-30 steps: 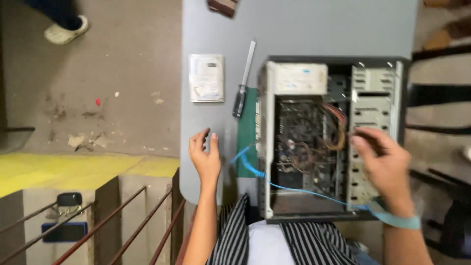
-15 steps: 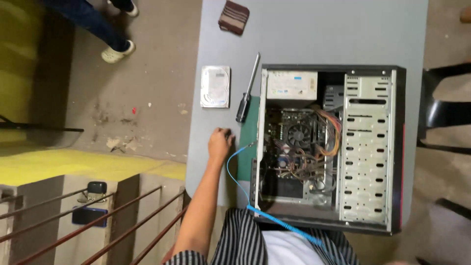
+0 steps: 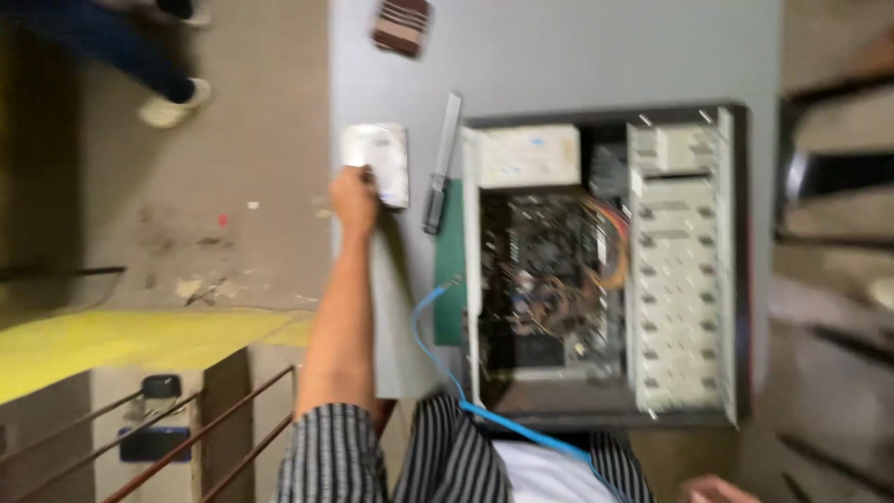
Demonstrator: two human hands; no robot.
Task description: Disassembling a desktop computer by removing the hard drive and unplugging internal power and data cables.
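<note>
From overhead, and the picture is smeared with motion, so fine detail is lost. The left hand (image 3: 355, 197) is stretched out along the near-left edge of the grey table (image 3: 577, 56), and it rests on the lower corner of a flat, pale rectangular drive (image 3: 377, 160) lying near that edge. The fingers are laid over the corner, touching it; whether they are actually gripping it or just resting there, I cannot tell through the blur. The forearm runs straight back from it to a striped sleeve (image 3: 340, 456).

Just beside the drive, towards the middle of the table, a screwdriver (image 3: 441, 168) lies lengthwise, pale shaft pointing away, dark handle nearer. Right next to that sits the open computer case (image 3: 605, 261), on its side, its circuit board, coloured wires and pale metal drive cage all exposed. A green mat (image 3: 451, 270) shows along the case's left flank. A blue cable (image 3: 438, 345) loops from that side down towards the person's body.

At the bottom right edge, only a sliver of the right hand (image 3: 712, 489) shows, well apart from the left, nothing visibly in it; open or closed, I cannot tell.

Far end of the table: a small dark brown block (image 3: 402, 25). Off to the left on the floor, another person's legs and pale shoe (image 3: 172, 107).
</note>
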